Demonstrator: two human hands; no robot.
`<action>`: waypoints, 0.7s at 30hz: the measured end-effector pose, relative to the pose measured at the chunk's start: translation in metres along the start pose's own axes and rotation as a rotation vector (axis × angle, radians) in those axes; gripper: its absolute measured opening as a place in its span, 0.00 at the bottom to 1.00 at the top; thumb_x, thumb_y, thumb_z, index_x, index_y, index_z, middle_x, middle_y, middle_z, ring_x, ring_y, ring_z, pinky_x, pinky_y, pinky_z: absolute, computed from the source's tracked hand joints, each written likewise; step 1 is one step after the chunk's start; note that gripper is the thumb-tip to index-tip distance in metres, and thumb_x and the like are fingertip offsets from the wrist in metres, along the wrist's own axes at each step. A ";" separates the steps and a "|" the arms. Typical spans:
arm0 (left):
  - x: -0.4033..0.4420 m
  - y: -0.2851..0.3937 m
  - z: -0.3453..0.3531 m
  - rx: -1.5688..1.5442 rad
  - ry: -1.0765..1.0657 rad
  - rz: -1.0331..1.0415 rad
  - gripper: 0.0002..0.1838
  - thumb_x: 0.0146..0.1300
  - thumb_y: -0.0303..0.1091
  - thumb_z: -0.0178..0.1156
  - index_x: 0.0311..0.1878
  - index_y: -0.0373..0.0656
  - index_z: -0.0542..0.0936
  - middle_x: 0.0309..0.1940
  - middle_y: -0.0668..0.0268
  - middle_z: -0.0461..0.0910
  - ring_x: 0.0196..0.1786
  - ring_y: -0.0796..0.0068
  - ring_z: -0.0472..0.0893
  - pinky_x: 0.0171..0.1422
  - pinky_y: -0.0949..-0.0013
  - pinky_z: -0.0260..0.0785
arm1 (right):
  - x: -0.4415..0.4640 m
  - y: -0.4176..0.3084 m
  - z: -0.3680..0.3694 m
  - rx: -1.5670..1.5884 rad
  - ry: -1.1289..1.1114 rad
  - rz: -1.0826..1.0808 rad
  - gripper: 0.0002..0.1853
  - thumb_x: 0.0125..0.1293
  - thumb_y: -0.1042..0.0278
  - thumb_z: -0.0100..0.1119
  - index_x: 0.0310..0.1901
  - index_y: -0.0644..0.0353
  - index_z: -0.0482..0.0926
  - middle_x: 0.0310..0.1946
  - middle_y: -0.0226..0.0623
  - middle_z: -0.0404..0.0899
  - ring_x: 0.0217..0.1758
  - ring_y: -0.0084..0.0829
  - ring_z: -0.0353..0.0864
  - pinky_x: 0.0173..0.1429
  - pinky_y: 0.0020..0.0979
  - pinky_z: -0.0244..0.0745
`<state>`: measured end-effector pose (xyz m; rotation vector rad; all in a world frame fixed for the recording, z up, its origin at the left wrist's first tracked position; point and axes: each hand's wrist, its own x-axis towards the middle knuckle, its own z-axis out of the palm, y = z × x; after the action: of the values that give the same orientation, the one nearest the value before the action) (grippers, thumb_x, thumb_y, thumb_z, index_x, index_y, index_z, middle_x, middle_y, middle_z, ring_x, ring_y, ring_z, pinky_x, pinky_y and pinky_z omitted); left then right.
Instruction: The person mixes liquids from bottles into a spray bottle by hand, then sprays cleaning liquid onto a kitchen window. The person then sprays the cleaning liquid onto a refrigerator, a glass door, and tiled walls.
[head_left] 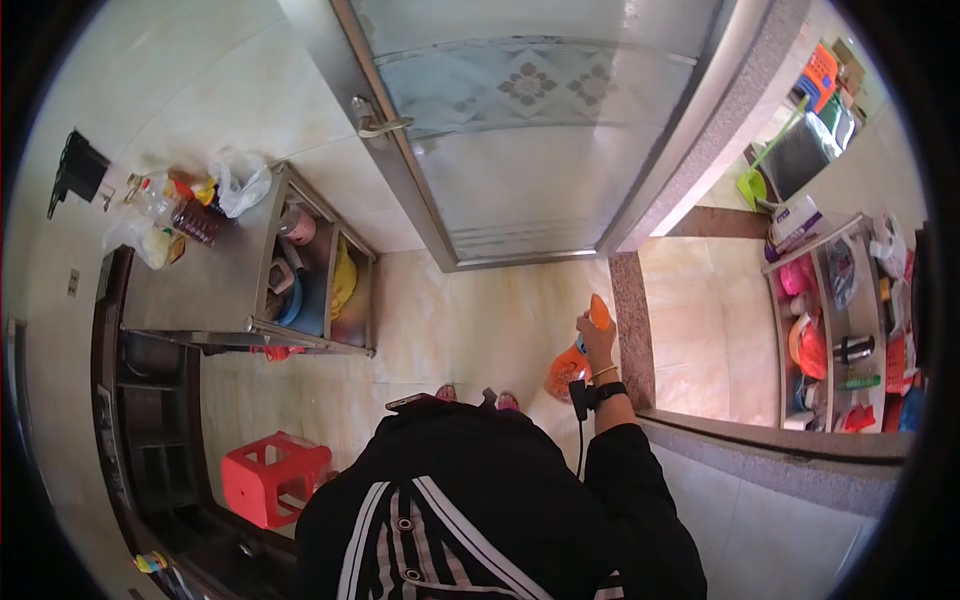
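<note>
My right hand (594, 345) is closed around the neck of an orange spray bottle (566, 374). Its orange top stands out above my fingers, and the body hangs below them, partly covered by my hand and wrist. A dark band with a black device and cable is on that wrist. At the edge of my left sleeve, only a small patch of what looks like my left hand (326, 477) shows beside a red plastic stool (262, 485). Its fingers are hidden, so I cannot tell whether it touches the stool.
Ahead is a frosted glass door (530, 170) with a metal handle (380, 122). To the left, a metal cabinet (190, 280) carries bottles and plastic bags. Right of the stone threshold (632, 330) stands an open shelf (825, 345) packed with household items. A dark rack (150, 400) lines the left wall.
</note>
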<state>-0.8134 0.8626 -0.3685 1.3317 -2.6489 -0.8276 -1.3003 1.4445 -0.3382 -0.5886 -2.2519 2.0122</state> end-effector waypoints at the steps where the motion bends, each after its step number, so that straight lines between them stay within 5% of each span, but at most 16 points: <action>1: 0.002 0.003 -0.004 -0.001 0.003 0.010 0.13 0.60 0.31 0.62 0.47 0.38 0.80 0.30 0.59 0.84 0.26 0.74 0.83 0.33 0.67 0.77 | 0.005 0.002 -0.004 0.076 -0.023 -0.074 0.12 0.46 0.74 0.63 0.35 0.59 0.80 0.29 0.29 0.79 0.34 0.25 0.80 0.40 0.30 0.75; 5: 0.020 0.010 -0.013 0.002 0.036 0.128 0.12 0.60 0.31 0.61 0.46 0.38 0.79 0.30 0.59 0.84 0.26 0.74 0.83 0.33 0.67 0.78 | 0.011 -0.043 -0.020 0.329 0.074 -0.149 0.15 0.48 0.77 0.62 0.41 0.59 0.80 0.34 0.27 0.78 0.37 0.21 0.78 0.40 0.24 0.74; 9: 0.043 0.042 -0.020 -0.047 0.128 0.338 0.12 0.60 0.31 0.61 0.46 0.38 0.79 0.29 0.60 0.84 0.26 0.73 0.83 0.34 0.67 0.78 | 0.044 -0.041 -0.051 0.263 0.210 -0.087 0.14 0.47 0.79 0.61 0.38 0.60 0.80 0.26 0.25 0.76 0.26 0.22 0.76 0.31 0.24 0.72; 12: 0.039 0.160 -0.054 -0.264 -0.137 -0.054 0.12 0.61 0.32 0.60 0.46 0.37 0.79 0.28 0.61 0.83 0.27 0.73 0.83 0.35 0.67 0.78 | 0.064 0.022 -0.050 -0.002 0.211 -0.046 0.13 0.45 0.70 0.65 0.36 0.57 0.79 0.22 0.29 0.77 0.21 0.30 0.76 0.30 0.34 0.73; 15: 0.072 0.172 -0.037 -0.267 -0.169 0.181 0.13 0.62 0.33 0.60 0.47 0.37 0.78 0.27 0.61 0.82 0.28 0.74 0.83 0.36 0.68 0.77 | 0.049 0.026 -0.031 -0.285 0.135 -0.051 0.14 0.45 0.63 0.66 0.35 0.55 0.79 0.25 0.35 0.80 0.27 0.38 0.81 0.35 0.40 0.76; 17: 0.092 0.204 -0.034 -0.175 -0.217 0.298 0.14 0.64 0.32 0.59 0.50 0.36 0.77 0.31 0.63 0.82 0.31 0.74 0.82 0.38 0.70 0.77 | 0.020 0.007 0.002 -0.267 0.059 -0.242 0.13 0.48 0.63 0.65 0.37 0.55 0.79 0.28 0.36 0.82 0.33 0.40 0.83 0.40 0.40 0.76; 21: 0.094 0.349 -0.043 -0.171 -0.368 0.596 0.17 0.62 0.34 0.63 0.53 0.38 0.78 0.37 0.59 0.83 0.38 0.68 0.83 0.44 0.66 0.76 | -0.046 -0.101 0.040 -0.139 -0.176 -0.391 0.17 0.52 0.65 0.66 0.44 0.57 0.77 0.34 0.39 0.82 0.40 0.40 0.83 0.45 0.39 0.76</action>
<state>-1.1138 0.9408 -0.1776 0.3254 -2.8919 -1.2400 -1.2937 1.3846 -0.2369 0.0310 -2.3854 1.7843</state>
